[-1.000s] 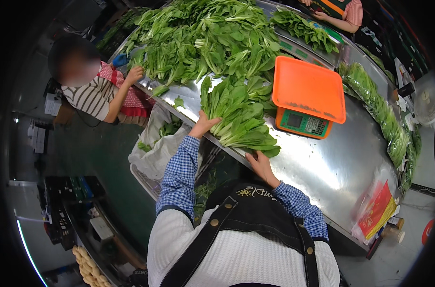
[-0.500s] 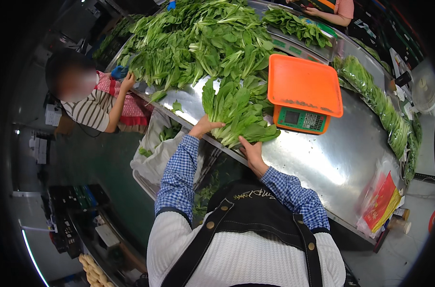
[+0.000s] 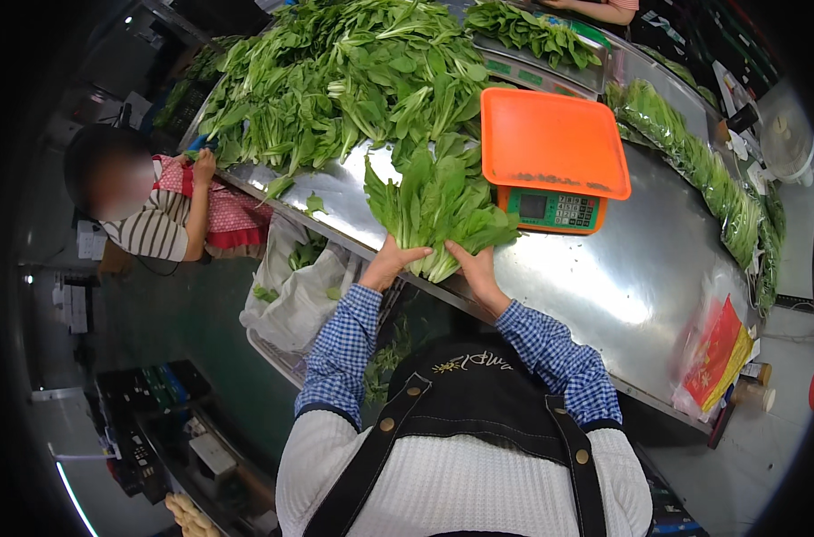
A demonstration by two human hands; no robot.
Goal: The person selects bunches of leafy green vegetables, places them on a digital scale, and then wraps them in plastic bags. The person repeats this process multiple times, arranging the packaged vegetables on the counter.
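Note:
At the near edge of the metal table, a bunch of leafy greens [image 3: 438, 201] stands with its leaves fanned away from me and its pale stems toward me. My left hand [image 3: 394, 261] grips the left side of the stems, thumb laid across them. From the other side my right hand [image 3: 476, 272] closes on the stems, thumb pressed on top. The remaining fingers of both hands are mostly hidden. Just right of the bunch sits a digital scale [image 3: 556, 152] with an orange tray, which bears only dark bits.
A big heap of greens [image 3: 335, 89] covers the table's far left. Bagged greens [image 3: 694, 157] line the right side, with red and yellow plastic packaging [image 3: 716, 358] nearer. Below the left edge hangs a white sack [image 3: 291, 309]. A co-worker [image 3: 170, 206] stands at left; another person's arm shows at the top.
My hands have come closer together around the stems. The bunch now points more upright, stems toward me. The co-worker's hand on the left has shifted slightly, and my view has moved a little.

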